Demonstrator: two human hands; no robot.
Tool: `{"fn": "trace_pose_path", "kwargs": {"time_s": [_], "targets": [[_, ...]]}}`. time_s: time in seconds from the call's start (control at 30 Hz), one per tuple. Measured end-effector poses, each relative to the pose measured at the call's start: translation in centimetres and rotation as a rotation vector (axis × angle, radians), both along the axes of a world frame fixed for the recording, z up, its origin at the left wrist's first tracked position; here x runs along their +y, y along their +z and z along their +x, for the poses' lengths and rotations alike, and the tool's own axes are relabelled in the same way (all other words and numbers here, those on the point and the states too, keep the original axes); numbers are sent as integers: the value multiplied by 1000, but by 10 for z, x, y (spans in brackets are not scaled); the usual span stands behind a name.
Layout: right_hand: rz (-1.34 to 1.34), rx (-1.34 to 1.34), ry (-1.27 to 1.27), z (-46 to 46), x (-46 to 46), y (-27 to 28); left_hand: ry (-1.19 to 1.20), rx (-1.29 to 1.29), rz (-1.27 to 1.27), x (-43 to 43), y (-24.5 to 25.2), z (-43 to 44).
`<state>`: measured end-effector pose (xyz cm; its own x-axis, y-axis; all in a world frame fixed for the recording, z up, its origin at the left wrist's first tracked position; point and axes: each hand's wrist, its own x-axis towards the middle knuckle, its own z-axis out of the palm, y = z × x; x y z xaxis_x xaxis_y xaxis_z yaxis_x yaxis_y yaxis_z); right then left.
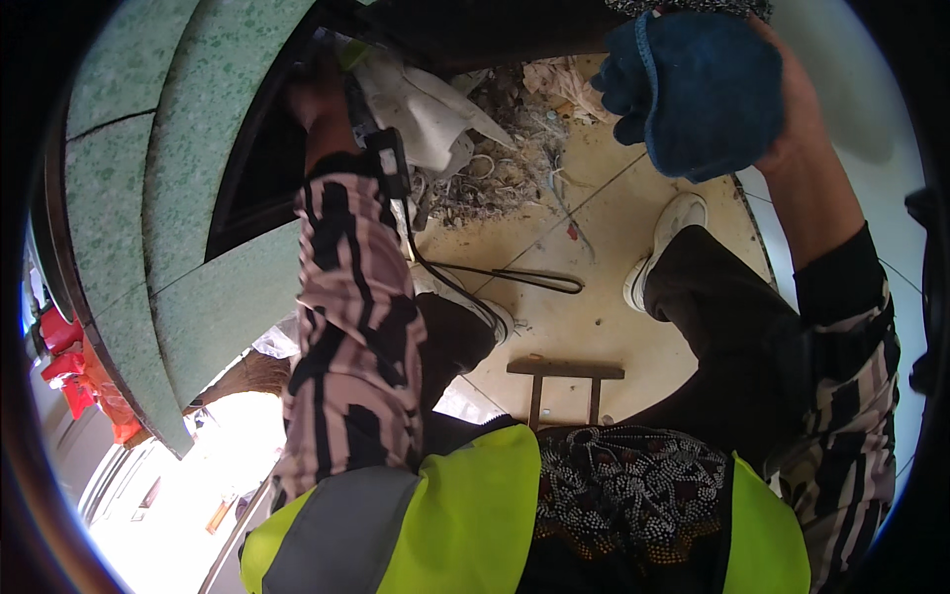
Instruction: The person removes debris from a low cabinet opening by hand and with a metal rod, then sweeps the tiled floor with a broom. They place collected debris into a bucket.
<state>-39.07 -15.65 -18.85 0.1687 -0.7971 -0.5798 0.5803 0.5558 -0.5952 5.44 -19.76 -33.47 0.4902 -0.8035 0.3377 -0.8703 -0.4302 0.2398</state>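
My right hand (788, 119), at the upper right, holds a folded dark-blue cloth (712, 96) with a stitched edge. A silvery wire scouring pad (690, 6) shows just beyond the cloth at the top edge, and whether my fingers grip it too is hidden. On the other side, my left hand (315, 96) reaches into a dark opening (256, 178) in a green-tiled counter (215, 82). Shadow covers its fingers, so I cannot tell what they hold. A crumpled off-white sheet (419, 111) hangs or lies right beside that hand.
Ash-like debris (512, 174) and crumpled paper (564, 85) litter the tiled floor (594, 223). A black cable (519, 275) loops near my left shoe (467, 297). Below is a wooden stool (565, 369). Red plastic packaging (74, 371) sits at far left; white tiles (861, 96) rise on the right.
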Motion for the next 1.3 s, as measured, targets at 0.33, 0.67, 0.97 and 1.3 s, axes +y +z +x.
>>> {"fn": "trace_pose_path", "kwargs": {"time_s": [0.33, 0.67, 0.97, 1.3], "targets": [[80, -72, 5, 5, -6, 11, 51, 12, -166, 89, 35, -61], [44, -71, 13, 9, -8, 10, -117, -188, 249, 91, 4, -114], [20, 1, 28, 10, -5, 9, -353, -1148, 119, 14, -18, 87], [22, -6, 40, 8, -7, 9, -23, -222, -219, 74, 20, -23]]}}
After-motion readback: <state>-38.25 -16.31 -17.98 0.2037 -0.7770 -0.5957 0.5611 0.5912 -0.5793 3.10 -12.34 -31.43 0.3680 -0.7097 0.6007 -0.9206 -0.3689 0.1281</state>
